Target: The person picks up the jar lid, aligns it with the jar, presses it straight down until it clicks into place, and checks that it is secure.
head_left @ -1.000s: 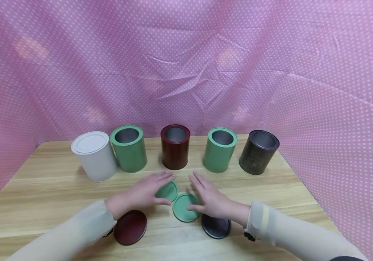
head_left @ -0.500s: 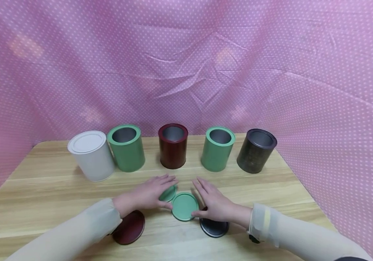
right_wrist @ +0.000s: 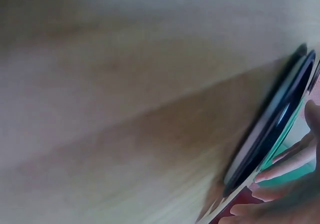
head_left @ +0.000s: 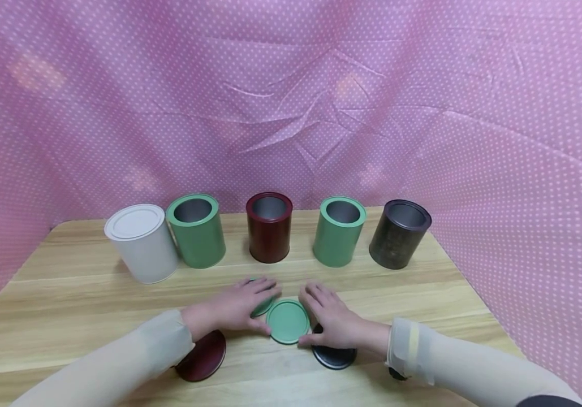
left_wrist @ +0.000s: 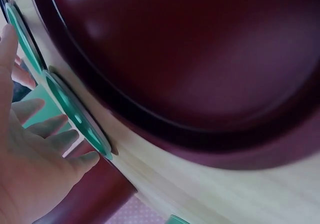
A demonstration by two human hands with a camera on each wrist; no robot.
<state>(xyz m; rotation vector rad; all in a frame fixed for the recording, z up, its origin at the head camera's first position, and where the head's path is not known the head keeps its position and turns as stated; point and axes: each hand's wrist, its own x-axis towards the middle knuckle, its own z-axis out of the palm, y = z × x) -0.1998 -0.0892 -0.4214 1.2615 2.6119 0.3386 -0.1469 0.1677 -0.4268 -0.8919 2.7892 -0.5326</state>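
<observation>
A green round lid [head_left: 288, 321] lies flat on the table between my two hands. My left hand [head_left: 240, 305] is spread low over a second green lid [head_left: 262, 308], partly hiding it, its thumb tip near the middle lid's left edge. My right hand [head_left: 332, 319] has bent, loose fingers at the middle lid's right side and partly covers a black lid [head_left: 335, 357]. Under the left wrist lies a dark red lid [head_left: 203, 357], which fills much of the left wrist view. The right wrist view shows the black lid [right_wrist: 272, 126] edge-on beside the fingers [right_wrist: 280, 191].
Behind the hands stand a white can [head_left: 143, 246] with its lid on and open-topped cans: green [head_left: 201, 243], dark red [head_left: 269, 240], another green [head_left: 337, 240] and black [head_left: 397, 240]. Pink dotted cloth [head_left: 291, 102] hangs behind and beside the wooden table [head_left: 56, 316].
My right hand has drawn back from over the middle green lid to its right side. My left hand has shifted slightly right, and both hands' fingers have come lower. The lids stay put.
</observation>
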